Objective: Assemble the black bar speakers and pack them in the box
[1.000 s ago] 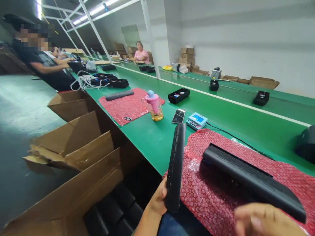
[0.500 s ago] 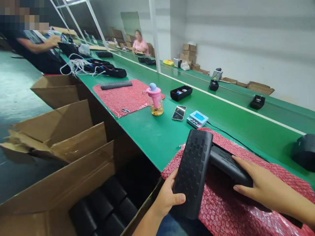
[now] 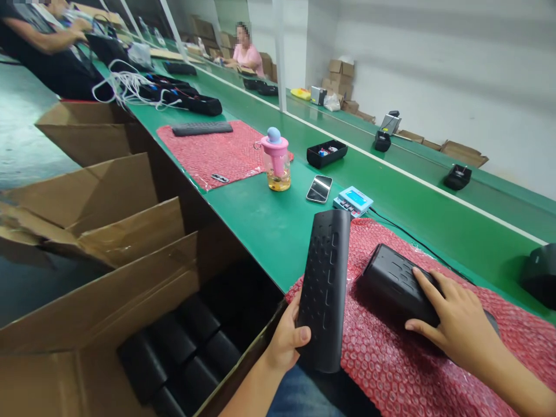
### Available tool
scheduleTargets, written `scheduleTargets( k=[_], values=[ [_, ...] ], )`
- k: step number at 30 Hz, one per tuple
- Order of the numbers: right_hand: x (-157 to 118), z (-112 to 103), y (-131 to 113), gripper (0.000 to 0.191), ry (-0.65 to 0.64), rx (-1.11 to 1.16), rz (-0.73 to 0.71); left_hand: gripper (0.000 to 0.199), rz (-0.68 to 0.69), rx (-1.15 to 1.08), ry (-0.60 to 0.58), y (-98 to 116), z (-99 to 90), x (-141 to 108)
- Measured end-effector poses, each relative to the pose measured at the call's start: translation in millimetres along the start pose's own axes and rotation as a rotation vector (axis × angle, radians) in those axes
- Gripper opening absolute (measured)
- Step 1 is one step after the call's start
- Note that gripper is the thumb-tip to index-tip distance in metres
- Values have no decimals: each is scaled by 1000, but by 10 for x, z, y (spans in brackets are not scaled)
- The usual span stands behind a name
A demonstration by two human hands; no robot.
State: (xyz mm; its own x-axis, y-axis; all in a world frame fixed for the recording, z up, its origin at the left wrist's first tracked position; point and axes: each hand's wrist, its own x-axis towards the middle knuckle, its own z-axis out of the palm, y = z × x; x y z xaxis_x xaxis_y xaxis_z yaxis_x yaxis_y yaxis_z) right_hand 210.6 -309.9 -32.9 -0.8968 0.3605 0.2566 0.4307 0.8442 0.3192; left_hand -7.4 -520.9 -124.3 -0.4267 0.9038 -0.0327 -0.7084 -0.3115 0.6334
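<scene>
1. Two hands of ours are in view; the left hand (image 3: 286, 336) is raised at the table's (image 3: 252, 223) near edge, its grip closed around the lower end of a long black casing (image 3: 324, 289), thumb against the face.
2. We hold that casing nearly upright, leaning slightly right at the top.
3. Our right hand (image 3: 458, 313) lies palm down on a second casing (image 3: 388, 278), fingers spread over its top; we cannot tell whether that grip clasps it or merely rests.
4. Both casings look dark and smooth, with rounded edges and small oblong marks in rows.
5. We see the second one lying on glossy red bubble wrap (image 3: 386, 370), right on the green surface.
6. Beyond the wrap sit a pale blue device (image 3: 355, 200) with a lit screen, a phone (image 3: 319, 189) and a pink-topped cup (image 3: 278, 165).
7. Near left of us, a cardboard carton (image 3: 143, 289) holds black blocks (image 3: 174, 347).
8. At the far side, a person in pink (image 3: 247, 56) sits before stacked boxes.
</scene>
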Motion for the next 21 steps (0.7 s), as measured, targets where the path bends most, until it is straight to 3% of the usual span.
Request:
scheduleTargets(
  k=[14, 21],
  values=[
    [57, -53, -119, 70, -12, -79, -2, 74, -59, 30, -4, 8, -46, -31],
    [87, -71, -69, 85, -102, 9, -18, 75, -49, 32, 24, -1, -21, -44]
  ],
)
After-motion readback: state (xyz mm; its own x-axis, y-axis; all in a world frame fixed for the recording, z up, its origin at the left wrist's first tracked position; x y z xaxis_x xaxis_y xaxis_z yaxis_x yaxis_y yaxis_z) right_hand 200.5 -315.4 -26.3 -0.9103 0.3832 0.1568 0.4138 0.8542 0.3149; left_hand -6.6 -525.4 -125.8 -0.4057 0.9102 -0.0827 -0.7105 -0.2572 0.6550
